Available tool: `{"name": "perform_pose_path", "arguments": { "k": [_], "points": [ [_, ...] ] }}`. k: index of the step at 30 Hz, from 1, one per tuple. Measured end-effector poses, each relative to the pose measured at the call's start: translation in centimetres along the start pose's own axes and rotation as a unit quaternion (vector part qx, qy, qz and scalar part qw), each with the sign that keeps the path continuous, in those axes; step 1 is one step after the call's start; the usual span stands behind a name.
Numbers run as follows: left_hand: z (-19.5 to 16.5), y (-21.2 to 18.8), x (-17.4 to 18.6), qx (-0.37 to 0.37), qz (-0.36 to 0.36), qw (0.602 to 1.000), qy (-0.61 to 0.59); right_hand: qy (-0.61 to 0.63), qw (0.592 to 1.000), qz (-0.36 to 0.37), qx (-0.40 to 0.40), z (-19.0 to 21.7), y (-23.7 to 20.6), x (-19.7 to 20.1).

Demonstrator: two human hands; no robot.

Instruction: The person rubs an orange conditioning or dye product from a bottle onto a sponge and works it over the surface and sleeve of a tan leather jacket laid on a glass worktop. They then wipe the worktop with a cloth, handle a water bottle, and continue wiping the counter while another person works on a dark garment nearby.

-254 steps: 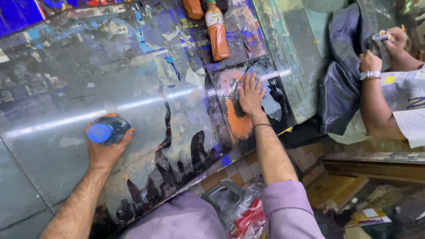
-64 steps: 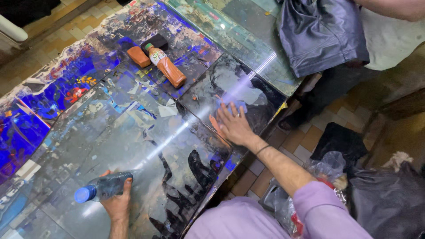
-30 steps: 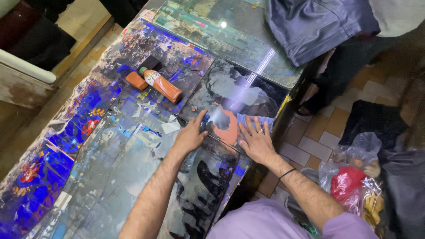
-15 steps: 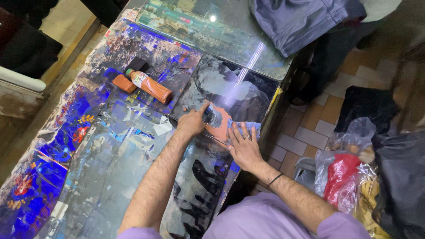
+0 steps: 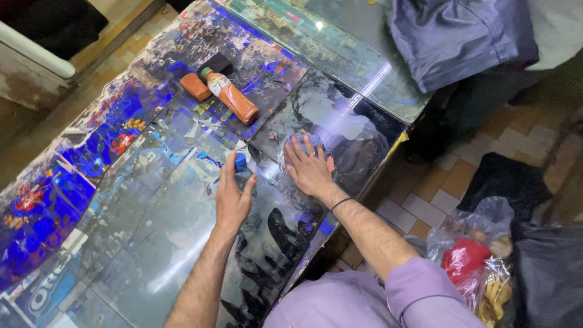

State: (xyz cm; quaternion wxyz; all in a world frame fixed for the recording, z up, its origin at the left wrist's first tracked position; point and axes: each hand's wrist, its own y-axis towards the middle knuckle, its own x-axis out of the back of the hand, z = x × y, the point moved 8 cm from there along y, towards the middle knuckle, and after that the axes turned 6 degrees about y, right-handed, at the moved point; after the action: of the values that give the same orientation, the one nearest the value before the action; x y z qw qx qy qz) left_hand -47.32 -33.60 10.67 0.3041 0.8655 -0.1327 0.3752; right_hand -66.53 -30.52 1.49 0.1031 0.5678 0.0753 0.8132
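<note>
Tabletop (image 5: 152, 243) is glass over blue and dark printed sheets, w/ streaky glare across it. Far left of both hands, blue and red prints show under the glass. Left hand (image 5: 233, 197) lies on the glass w/ forearm running back toward the person; its grip is wrapped round a small bottle (image 5: 241, 172) w/ a blue cap, cap poking out past the fingertips, thumb on the right side of it; body of the bottle mostly hidden under the palm, so can't tell how tight the hold is. Up and left of that grip, well apart, an orange bottle (image 5: 232, 98) w/ green cap lies on its side; an orange block (image 5: 195, 87) sits just beside its cap end, and a dark square (image 5: 217, 63) is at the cap end too, seems to touch it. Right hand (image 5: 310, 168) is just right of the left, near but apart; grip spread flat, fingers splayed, palm down on a blue cloth (image 5: 302, 139) that shows only past the fingertips. Thin black band on that wrist. Lilac sleeve lower down. Up and right of the right grip, grey fabric (image 5: 461, 36) hangs over the tabletop's far corner. Right and below, on tiled floor, a clear bag (image 5: 480, 261) w/ red and yellow stuff inside.
</note>
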Motion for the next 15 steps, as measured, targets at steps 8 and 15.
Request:
{"name": "perform_pose_path", "arguments": {
  "k": [8,15],
  "points": [
    [10.8,-15.8,12.3,0.072,-0.215,0.973,0.041,-0.016,0.999,0.012,0.029,-1.7,-9.8,1.0],
    [17.2,-29.2,19.3,0.165,-0.385,0.908,0.022,-0.037,0.998,0.041,0.032,-0.5,-9.6,-1.4]
  ]
}}
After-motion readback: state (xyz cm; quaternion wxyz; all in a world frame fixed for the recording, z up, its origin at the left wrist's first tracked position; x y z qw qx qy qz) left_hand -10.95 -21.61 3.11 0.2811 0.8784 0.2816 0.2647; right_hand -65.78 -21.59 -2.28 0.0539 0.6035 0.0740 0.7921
